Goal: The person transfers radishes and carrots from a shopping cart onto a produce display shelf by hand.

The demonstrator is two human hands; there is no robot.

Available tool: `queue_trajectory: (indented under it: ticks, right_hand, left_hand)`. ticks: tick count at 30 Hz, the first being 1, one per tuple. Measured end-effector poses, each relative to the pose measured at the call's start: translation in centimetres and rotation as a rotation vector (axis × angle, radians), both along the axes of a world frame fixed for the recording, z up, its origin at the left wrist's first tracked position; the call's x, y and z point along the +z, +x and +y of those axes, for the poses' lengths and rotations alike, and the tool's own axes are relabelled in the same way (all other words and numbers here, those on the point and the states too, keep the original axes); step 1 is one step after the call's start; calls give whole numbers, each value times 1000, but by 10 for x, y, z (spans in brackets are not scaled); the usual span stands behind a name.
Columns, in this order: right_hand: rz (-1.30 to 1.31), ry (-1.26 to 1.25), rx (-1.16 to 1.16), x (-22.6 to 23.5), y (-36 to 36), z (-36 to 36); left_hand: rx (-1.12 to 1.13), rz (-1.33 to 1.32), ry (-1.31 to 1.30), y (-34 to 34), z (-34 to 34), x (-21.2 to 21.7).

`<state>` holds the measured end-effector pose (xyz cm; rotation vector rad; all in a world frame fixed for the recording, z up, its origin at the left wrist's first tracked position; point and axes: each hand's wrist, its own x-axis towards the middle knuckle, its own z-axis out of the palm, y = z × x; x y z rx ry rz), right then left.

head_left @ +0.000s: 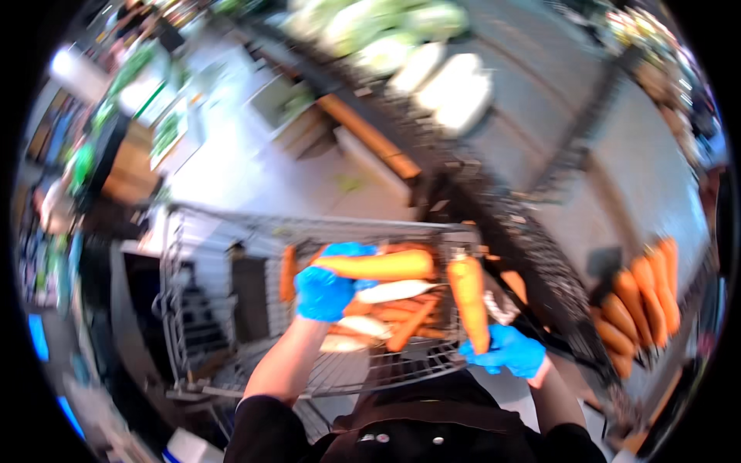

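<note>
My left hand (322,294), in a blue glove, is closed on the thick end of a large carrot (386,265) that lies level over the wire shopping cart (174,309). My right hand (507,349), gloved in blue too, grips the lower end of a second carrot (467,293), which stands nearly upright at the cart's right side. Beneath my left hand, more carrots (411,326) and several white radishes (394,291) lie in the cart. Another bit of blue shows behind the left hand's carrot; I cannot make out what it is.
A grey display counter (525,100) runs along the right, with a dark edge (532,255) beside the cart. Several carrots (648,297) are lined up on its near end. White radishes (455,92) and pale green cabbages (386,38) lie farther back. Blurred crates (297,116) stand beyond the cart.
</note>
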<state>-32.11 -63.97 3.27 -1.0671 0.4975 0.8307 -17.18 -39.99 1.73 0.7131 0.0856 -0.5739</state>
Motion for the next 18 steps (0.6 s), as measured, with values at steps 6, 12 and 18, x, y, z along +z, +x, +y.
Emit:
queue_trajectory:
  ticks: [6, 12, 18]
  right_hand:
    - [-76, -317, -109, 45, -41, -37]
    - [-335, -1100, -399, 98, -124, -121]
    - [-486, -1836, -239, 108, -145, -247]
  left_hand:
    - [-168, -166, -135, -14, -42, 27]
    - [-293, -213, -165, -35, -102, 46]
    - [-429, -296, -150, -39, -149, 68]
